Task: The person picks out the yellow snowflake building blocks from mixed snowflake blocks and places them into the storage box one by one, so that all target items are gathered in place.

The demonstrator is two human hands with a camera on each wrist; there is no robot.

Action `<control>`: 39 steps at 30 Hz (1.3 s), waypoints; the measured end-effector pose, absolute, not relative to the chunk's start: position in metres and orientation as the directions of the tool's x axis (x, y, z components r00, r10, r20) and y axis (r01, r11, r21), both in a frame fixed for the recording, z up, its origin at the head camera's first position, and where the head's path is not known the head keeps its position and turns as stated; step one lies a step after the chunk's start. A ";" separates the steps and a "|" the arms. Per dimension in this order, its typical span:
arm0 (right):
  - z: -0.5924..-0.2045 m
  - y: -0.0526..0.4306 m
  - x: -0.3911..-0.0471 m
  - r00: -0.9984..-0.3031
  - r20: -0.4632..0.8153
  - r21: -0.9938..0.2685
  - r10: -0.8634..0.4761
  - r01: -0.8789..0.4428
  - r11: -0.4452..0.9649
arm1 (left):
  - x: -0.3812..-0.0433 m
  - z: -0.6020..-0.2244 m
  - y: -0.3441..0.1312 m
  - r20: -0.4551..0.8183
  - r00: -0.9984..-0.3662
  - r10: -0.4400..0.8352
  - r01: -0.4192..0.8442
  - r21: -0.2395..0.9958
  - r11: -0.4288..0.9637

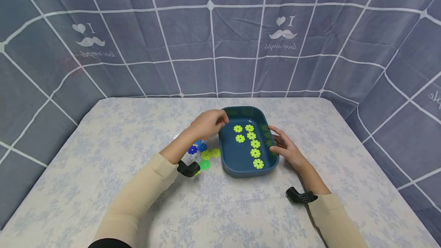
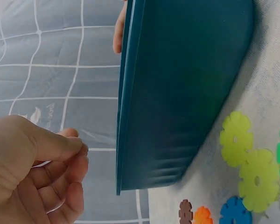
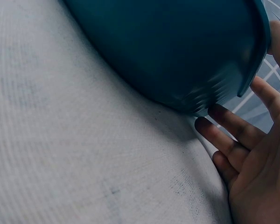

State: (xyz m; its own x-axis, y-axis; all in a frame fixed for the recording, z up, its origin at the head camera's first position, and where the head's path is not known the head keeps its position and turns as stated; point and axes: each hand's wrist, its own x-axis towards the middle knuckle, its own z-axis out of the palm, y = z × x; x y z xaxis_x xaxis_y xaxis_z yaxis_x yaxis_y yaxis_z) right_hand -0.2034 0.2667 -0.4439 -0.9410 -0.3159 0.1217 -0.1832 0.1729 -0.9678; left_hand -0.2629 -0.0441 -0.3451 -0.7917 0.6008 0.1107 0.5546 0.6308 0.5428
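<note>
A dark teal plastic box (image 1: 237, 165) stands on the table, with several yellow-green flower-shaped discs (image 1: 255, 143) lying inside in two lines. My left hand (image 1: 210, 123) is over its left rim, fingers curled and thumb tip against the index finger. In the left wrist view no disc shows in that left hand (image 2: 46, 168), which is apart from the box wall (image 2: 182, 93). At the right side, my right hand (image 1: 287, 149) touches the box's rim with thumb and index finger. The right wrist view shows its spread fingers (image 3: 231, 128) by the outer wall.
Left of the box lies a loose pile of flower-shaped discs, among them blue (image 1: 192, 149), yellow-green (image 1: 206, 155) and green (image 1: 204, 164) ones, partly hidden by the left arm. A grey-blue curtain (image 1: 241, 72) hangs behind the patterned tabletop (image 1: 227, 209).
</note>
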 end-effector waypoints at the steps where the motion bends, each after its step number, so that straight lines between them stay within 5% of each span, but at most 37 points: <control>1: -0.444 0.267 -0.204 -0.940 0.123 -0.968 -0.318 -0.185 0.172 | -0.262 -0.345 -0.046 0.113 -0.795 0.596 0.550 0.546 0.632; 19: -0.445 0.269 -0.203 -0.936 0.133 -0.969 -0.325 -0.193 0.158 | -0.244 -0.369 -0.073 0.140 -0.855 0.500 0.475 0.600 0.644; 39: -0.446 0.268 -0.204 -0.932 0.143 -0.968 -0.334 -0.202 0.151 | -0.230 -0.400 -0.097 0.007 -0.861 0.509 0.396 0.638 0.660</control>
